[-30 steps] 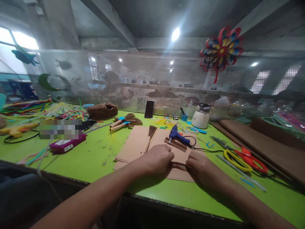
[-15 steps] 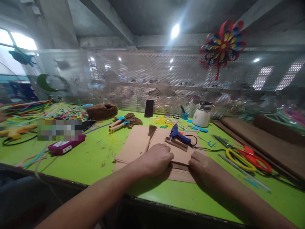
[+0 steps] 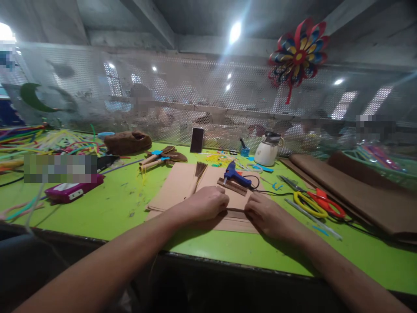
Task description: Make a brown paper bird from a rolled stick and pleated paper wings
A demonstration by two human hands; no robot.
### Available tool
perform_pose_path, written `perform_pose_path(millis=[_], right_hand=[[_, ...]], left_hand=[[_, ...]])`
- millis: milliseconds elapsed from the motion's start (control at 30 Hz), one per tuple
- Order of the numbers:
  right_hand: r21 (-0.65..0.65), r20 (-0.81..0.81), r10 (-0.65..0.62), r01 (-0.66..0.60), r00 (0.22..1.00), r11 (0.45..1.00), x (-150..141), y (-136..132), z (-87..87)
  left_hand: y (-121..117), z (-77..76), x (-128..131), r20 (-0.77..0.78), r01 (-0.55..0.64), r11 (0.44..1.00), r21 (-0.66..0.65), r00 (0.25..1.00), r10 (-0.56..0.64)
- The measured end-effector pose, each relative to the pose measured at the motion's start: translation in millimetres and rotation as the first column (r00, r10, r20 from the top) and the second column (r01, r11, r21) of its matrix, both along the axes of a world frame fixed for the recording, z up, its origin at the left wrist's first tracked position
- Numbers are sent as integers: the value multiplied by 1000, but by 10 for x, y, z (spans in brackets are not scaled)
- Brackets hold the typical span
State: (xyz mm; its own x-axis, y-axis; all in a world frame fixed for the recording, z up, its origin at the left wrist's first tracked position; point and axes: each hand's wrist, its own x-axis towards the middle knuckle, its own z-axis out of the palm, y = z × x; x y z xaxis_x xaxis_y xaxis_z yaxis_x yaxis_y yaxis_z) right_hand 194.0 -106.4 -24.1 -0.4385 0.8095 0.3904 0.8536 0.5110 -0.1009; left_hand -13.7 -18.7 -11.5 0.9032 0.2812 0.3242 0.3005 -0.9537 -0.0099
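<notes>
The left hand (image 3: 212, 201) and the right hand (image 3: 265, 214) are close to each other over a stack of flat, light-brown paper sheets (image 3: 176, 182), which lies on the bright green tabletop (image 3: 120, 219). Both hands are curled, and between them they pinch a thin, dark brown strip (image 3: 235, 210); it goes across the small gap from one hand to the other, near the front edge of the stack. The exact place of the fingertips under the left hand I cannot tell.

Just behind the hands, a blue plastic glue gun (image 3: 238, 176) stands with its nozzle above a flat, ridged brown piece (image 3: 233, 187). To the left of it, a small brush with dark brown bristles and a pale handle (image 3: 198, 174) lies on the same sheets, partly behind the left hand. Beyond the right hand, to the right, are scissors with yellow handles (image 3: 309, 205) and scissors with orange-red handles (image 3: 326, 204). A white, rounded jug with dark top (image 3: 266, 152) stands farther back.
</notes>
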Motion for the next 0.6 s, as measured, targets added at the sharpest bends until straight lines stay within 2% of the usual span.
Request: perform_pose_path(millis=[133,300,500,600], right_hand=[[53,0,54,-54,999,997,-101,43,-7],[88,39,81,-84,996,993,-175,155,-67],[92,31,46,-48,998,995,-44,144,-101],[67,14,28,-29,999,997,50,107,-107]], left_hand=[[-74,39,29,-10,-1,997,71,1000,1],[-144,86,64,-15,8,997,70,1000,-7],[-105,91,-7,-29,-21,995,93,999,24],[-63,81,-56,-29,-46,997,61,998,48]])
